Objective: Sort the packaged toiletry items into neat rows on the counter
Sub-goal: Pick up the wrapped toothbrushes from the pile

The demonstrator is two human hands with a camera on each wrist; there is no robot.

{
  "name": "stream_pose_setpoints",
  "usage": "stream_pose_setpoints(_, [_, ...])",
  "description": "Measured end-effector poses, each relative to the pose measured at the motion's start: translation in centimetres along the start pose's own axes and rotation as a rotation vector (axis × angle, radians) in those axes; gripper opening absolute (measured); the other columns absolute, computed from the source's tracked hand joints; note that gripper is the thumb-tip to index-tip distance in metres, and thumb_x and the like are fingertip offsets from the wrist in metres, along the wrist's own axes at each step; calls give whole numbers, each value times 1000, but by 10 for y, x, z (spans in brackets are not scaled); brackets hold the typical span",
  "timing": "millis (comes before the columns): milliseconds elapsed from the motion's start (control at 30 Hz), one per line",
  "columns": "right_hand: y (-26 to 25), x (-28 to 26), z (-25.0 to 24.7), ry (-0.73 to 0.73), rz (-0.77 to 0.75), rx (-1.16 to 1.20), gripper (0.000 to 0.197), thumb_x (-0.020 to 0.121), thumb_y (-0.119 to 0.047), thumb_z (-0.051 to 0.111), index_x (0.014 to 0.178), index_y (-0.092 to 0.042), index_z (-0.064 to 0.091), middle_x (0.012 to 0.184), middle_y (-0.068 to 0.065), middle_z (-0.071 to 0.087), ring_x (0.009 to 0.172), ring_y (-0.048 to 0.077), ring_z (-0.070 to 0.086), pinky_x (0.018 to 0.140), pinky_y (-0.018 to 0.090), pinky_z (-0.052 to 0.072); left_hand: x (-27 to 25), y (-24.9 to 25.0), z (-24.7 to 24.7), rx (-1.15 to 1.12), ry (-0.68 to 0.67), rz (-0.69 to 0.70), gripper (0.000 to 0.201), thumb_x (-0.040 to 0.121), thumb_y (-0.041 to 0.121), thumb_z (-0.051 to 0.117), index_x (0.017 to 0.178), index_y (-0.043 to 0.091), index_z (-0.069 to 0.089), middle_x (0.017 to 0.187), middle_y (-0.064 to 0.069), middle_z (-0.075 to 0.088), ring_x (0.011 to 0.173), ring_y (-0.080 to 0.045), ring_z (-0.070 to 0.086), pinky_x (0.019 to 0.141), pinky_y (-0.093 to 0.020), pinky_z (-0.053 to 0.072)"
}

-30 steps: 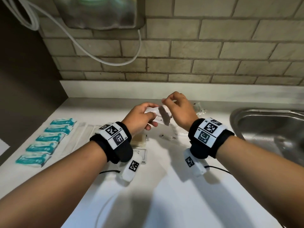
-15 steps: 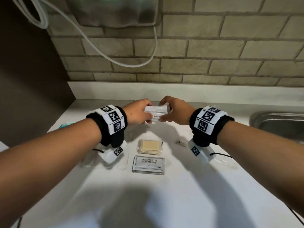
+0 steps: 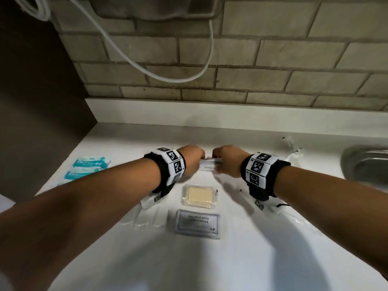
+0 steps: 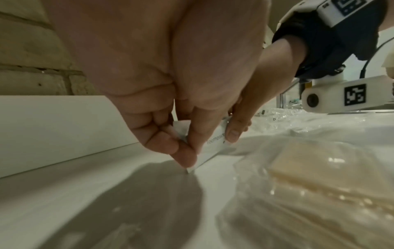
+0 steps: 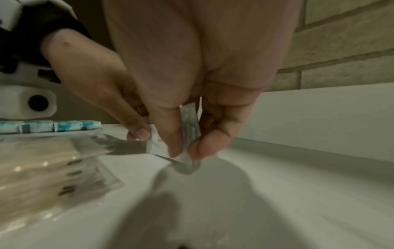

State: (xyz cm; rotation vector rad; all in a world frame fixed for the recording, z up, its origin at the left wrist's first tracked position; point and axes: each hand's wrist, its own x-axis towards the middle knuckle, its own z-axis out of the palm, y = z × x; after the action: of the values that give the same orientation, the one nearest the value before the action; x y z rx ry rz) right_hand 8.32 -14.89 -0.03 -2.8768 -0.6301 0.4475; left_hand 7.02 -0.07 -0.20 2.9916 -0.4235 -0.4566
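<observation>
Here, both hands point(image 3: 210, 162) pinching one flat white toothpaste packet point(image 3: 210, 166) over smooth counter point(image 3: 231, 259).

Both arms reach forward side by side, each wrist banded. The left hand point(image 3: 192, 159) and right hand point(image 3: 227, 160) almost meet, fingertips pinched downward, thumbs opposing.

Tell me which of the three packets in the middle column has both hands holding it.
The white toothpaste packet, farthest from the person: the left hand and right hand pinch its ends. The soap packet and shampoo sachet lie untouched.
</observation>
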Motion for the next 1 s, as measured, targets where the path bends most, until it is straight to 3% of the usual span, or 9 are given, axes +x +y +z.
stream_pose_setpoints(167, [-4, 5, 10, 7, 10, -20, 4, 85, -10, 55, 88, -12, 54, 76, 2, 52, 76, 25, 53, 63, 28, 38, 5, -6, 8, 37, -23, 23, 23, 92, 11, 51, 109, 8, 66, 107, -11, 57, 97, -30, 60, 79, -30, 45])
stream_pose_setpoints(267, [-2, 6, 14, 6, 21, -12, 11, 82, -12, 57, 80, -17, 48, 69, -4, 42, 74, 24, 52, 63, 28, 39, 5, -9, 13, 47, -7, 24, 19, 95, 14, 50, 110, 7, 60, 111, -9, 46, 91, -29, 59, 82, -32, 48])
stream_pose_setpoints(400, [-1, -3, 9, -29, -14, -43, 3, 84, -16, 57, 87, -16, 58, 84, 0, 46, 83, 25, 54, 71, 29, 42, 1, -14, 17, 10, -50, -4, 25, 100, 24, 43, 112, 5, 54, 112, -10, 40, 89, -28, 58, 88, -42, 50])
stream_pose_setpoints(433, [1, -5, 8, -31, -22, -46, 13, 86, -15, 55, 96, -14, 64, 92, 4, 52, 90, 26, 57, 76, 29, 44, 1, -14, 18, 19, -53, -5, 27, 100, 24, 41, 114, 5, 53, 114, -11, 41, 90, -28, 58, 88, -42, 50])
stream_pose_setpoints(500, [4, -7, 6, -26, -28, -22, 28, 89, -14, 55, 113, -13, 68, 106, 9, 62, 102, 27, 59, 84, 28, 45, 0, -16, 20, 38, -36, -2, 31, 100, 21, 39, 123, 4, 52, 123, -17, 42, 100, -32, 57, 90, -41, 48])
stream_pose_setpoints(567, [4, -9, 4, -23, -26, 8, 31, 88, -15, 59, 117, -14, 69, 109, 8, 68, 104, 25, 60, 86, 29, 47, -2, -16, 20, 20, -4, -3, 35, 100, 19, 38, 130, 4, 50, 133, -20, 43, 115, -33, 52, 94, -39, 43])
stream_pose_setpoints(767, [6, -9, 6, 54, 45, 143, 26, 78, -11, 71, 104, -11, 68, 105, 5, 69, 92, 20, 60, 72, 23, 40, -3, -19, 19, -85, 9, -7, 35, 101, 25, 43, 128, 9, 58, 121, -11, 48, 112, -27, 54, 103, -35, 41])
stream_pose_setpoints(1000, [2, -3, 8, 38, 55, 110, 29, 76, -1, 74, 103, -10, 68, 105, 7, 69, 100, 25, 62, 72, 24, 39, -2, -17, 23, -160, 86, -34, 28, 83, 16, 62, 110, 9, 65, 115, -7, 45, 98, -26, 59, 93, -37, 50])
